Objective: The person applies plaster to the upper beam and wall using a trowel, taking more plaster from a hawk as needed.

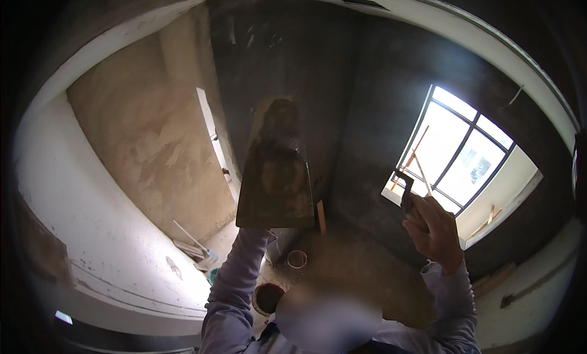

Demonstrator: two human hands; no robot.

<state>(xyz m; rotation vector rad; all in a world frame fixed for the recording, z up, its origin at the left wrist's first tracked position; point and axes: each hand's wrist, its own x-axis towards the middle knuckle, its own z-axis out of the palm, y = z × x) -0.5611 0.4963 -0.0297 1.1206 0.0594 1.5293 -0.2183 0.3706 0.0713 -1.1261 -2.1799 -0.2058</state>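
Grasping a cranked tool (405, 186) firmly, the right hand (435, 235) is right of the raised board (275, 201), which hides the left hand, whose grip I cannot tell; plastering seems underway, probably next needing a steady stroke.

The window (460, 157) is very bright, and most of the glass just looks white. The white wall (143, 256) on the left shines too. The dark wall (281, 54) and the board (275, 198) are dim. Straight lines bend near the black, round edges. A patch (327, 320) at the bottom is blurry.
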